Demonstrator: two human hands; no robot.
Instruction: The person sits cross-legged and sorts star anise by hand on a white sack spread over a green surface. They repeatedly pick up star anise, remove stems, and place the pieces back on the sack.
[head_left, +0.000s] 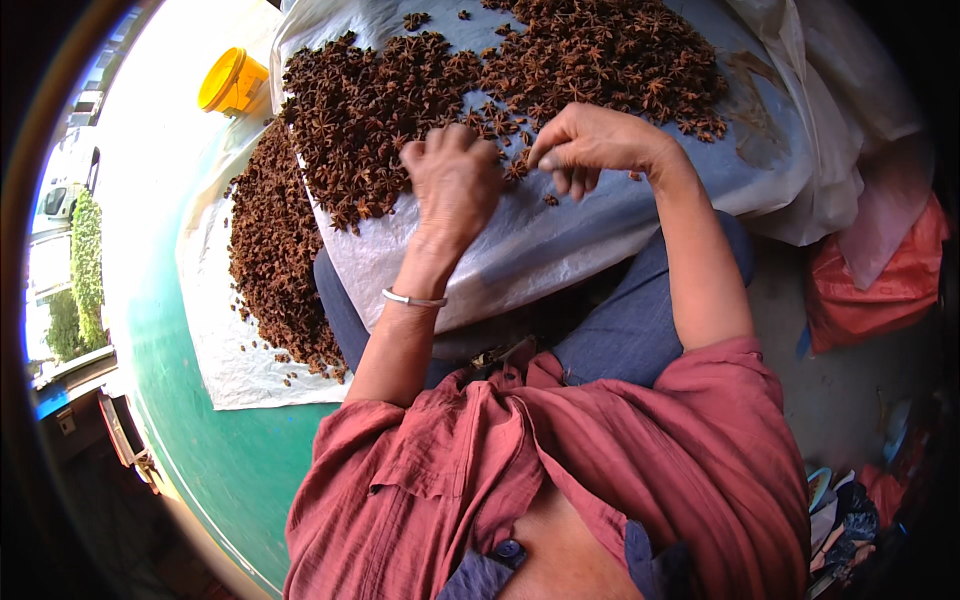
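Note:
My left hand (455, 176), slightly blurred, is above the near edge of the left pile of dried star anise (360, 127), its fingers curled and their tips hidden. A silver-coloured bangle (414, 300) circles that wrist. My right hand (568, 154) hangs just to the right with bent fingers, beside a few loose star anise pods (517, 166); whether it pinches anything cannot be made out. Both hands are over a whitish plastic sheet (517, 247) that reaches over my knees. A second star anise heap (607, 60) lies beyond my right hand.
On the left, more star anise (270, 247) rests on a white sheet (217, 367) over a green surface (157, 330). A yellow plastic bucket (244, 81) stands at the upper left. At the right are a red woven sack (877, 285) and assorted items on the floor.

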